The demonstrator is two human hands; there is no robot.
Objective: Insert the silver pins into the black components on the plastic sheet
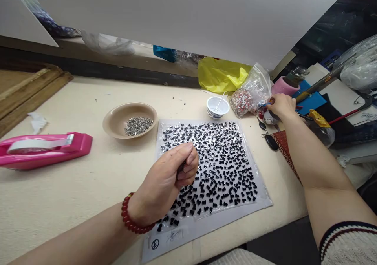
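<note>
My left hand (160, 182), with a red bead bracelet (126, 214) at the wrist, is closed in a fist. Something dark shows in the gap between its fingers, too little to name. Beneath it lies a white sheet (250, 209) covered with many small black bow-shaped pieces (224, 167). At the far right my right hand (282, 106) has its fingers pinched together beside a clear plastic bag (259, 82) of red and white bits. A bit of blue shows at its fingertips; what it grips cannot be made out.
A beige bowl (113, 121) holds small metal pins. Right of it stands a small white cup (209, 110) with a thin stick. A pink tape dispenser (79, 149) sits at left; keys (271, 142) and a red patterned cloth (284, 149) lie at right. A white panel (176, 13) overhangs the back.
</note>
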